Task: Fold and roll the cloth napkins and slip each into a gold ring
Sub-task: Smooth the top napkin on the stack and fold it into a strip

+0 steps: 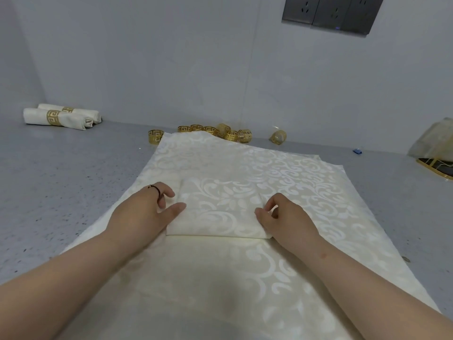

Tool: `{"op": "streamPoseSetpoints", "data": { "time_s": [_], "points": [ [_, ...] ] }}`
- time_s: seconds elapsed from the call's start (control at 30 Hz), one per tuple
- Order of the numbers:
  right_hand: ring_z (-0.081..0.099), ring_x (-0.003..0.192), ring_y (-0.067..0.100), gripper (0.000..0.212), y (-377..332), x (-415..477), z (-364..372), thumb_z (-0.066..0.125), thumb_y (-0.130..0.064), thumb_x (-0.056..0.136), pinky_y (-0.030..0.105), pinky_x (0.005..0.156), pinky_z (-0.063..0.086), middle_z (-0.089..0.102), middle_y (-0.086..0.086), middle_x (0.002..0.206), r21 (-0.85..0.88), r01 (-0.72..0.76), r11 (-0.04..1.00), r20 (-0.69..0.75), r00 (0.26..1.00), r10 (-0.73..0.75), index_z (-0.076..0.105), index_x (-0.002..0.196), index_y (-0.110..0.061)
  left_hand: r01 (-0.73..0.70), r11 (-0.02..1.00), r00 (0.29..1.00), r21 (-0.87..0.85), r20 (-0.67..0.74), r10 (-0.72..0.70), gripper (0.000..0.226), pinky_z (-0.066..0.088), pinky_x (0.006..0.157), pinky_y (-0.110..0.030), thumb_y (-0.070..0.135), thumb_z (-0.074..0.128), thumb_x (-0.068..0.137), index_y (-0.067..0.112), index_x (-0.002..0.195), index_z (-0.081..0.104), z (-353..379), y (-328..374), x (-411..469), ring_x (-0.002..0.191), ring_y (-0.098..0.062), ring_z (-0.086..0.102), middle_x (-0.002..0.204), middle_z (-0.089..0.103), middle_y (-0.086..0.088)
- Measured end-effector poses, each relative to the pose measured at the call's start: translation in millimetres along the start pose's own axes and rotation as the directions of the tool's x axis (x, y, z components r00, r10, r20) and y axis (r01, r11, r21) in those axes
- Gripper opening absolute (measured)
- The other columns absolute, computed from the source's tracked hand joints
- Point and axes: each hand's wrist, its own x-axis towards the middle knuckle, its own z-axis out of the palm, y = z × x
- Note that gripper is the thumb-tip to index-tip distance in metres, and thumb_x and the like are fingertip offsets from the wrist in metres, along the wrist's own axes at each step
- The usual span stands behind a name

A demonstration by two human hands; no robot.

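A cream damask napkin folded into a small rectangle (220,212) lies on top of a stack of spread-out napkins (306,182). My left hand (152,207) rests at its left edge, fingers curled over the fold and thumb on the cloth. At its right edge my right hand (282,214) pinches the cloth with curled fingers. Several gold rings (228,133) lie in a cluster against the wall behind the cloth. Two rolled napkins in gold rings (58,116) lie at the far left.
The grey speckled counter (61,173) meets a white wall. At the far right stand a gold-rimmed tray (436,168) and a plastic-wrapped bundle (436,138). A small blue item (358,150) lies near them. Wall sockets (331,13) sit above.
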Motion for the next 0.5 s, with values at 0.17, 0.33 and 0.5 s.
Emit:
{"op": "streamPoseSetpoints", "data": {
  "time_s": [0.17, 0.33, 0.5],
  "points": [
    [0.040, 0.064, 0.010, 0.012, 6, -2, 1, 0.044, -0.017, 0.083, 0.021, 0.053, 0.032, 0.050, -0.005, 0.070, -0.395, 0.444, 0.804, -0.142, 0.835, -0.531, 0.054, 0.077, -0.013, -0.561, 0.788, 0.820, 0.253, 0.035, 0.572, 0.041, 0.033, 0.072, -0.006, 0.038, 0.039, 0.091, 0.018, 0.071, 0.068, -10, -3, -1, 0.075, -0.006, 0.047, 0.073, 0.064, 0.014],
    [0.054, 0.082, 0.011, 0.029, 27, -9, -2, 0.048, -0.035, 0.079, 0.022, 0.077, 0.038, 0.066, -0.003, 0.086, -0.427, 0.658, 0.620, 0.051, 0.702, -0.710, 0.065, 0.088, -0.013, -0.646, 0.683, 0.763, 0.342, 0.244, 0.599, 0.068, 0.033, 0.088, -0.016, 0.058, 0.016, 0.093, 0.021, 0.093, 0.072, -16, -21, -8, 0.095, -0.009, 0.047, 0.088, 0.071, 0.010],
    [0.047, 0.096, 0.004, 0.029, 23, -6, -6, 0.053, -0.032, 0.082, 0.009, 0.084, 0.033, 0.063, -0.009, 0.101, -0.276, 0.580, 0.766, 0.083, 0.809, -0.582, 0.058, 0.108, -0.019, -0.439, 0.875, 0.893, 0.204, 0.209, 0.399, 0.030, 0.017, 0.084, 0.012, 0.033, 0.051, 0.090, 0.046, 0.112, 0.037, -17, -9, -7, 0.099, 0.015, 0.045, 0.109, 0.043, 0.036]
  ]
}}
